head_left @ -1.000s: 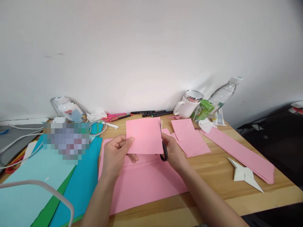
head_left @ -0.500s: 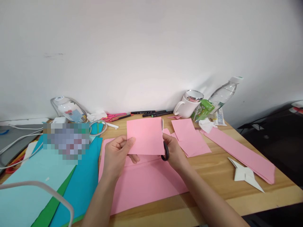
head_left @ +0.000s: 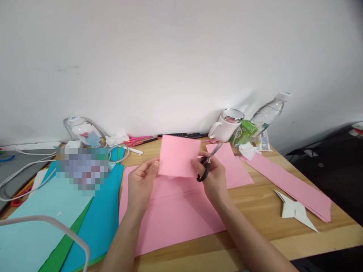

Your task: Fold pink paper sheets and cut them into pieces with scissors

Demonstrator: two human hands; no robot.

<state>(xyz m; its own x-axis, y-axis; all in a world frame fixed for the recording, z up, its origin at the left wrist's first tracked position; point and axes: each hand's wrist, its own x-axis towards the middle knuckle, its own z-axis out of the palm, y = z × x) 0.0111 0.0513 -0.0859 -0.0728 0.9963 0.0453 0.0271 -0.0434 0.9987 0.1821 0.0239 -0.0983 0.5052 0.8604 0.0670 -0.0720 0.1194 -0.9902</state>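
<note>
A small pink paper square (head_left: 179, 155) is held up in front of me, pinched at its left edge between the thumb and fingers of my left hand (head_left: 141, 179). My right hand (head_left: 214, 177) is closed around black-handled scissors (head_left: 204, 172), and its fingertips also touch the square's right edge. The blades point up and to the right, apart from the square. Underneath both hands lies a large pink sheet (head_left: 176, 226) on the wooden table (head_left: 255, 226). More cut pink pieces (head_left: 238, 173) lie just right of my right hand.
Blue and green sheets (head_left: 104, 211) cover the left side, crossed by a white cable (head_left: 45, 219). Pens (head_left: 147, 140), a white mug (head_left: 225, 126), a green carton (head_left: 245, 132) and a bottle (head_left: 268, 111) line the wall. Pink strips (head_left: 289, 189) and a folded white paper star (head_left: 295, 209) lie right.
The scissors have come away from the paper's right edge and swung to tilt up and right. The square has turned slightly and shifted right, with my right fingers now on it.
</note>
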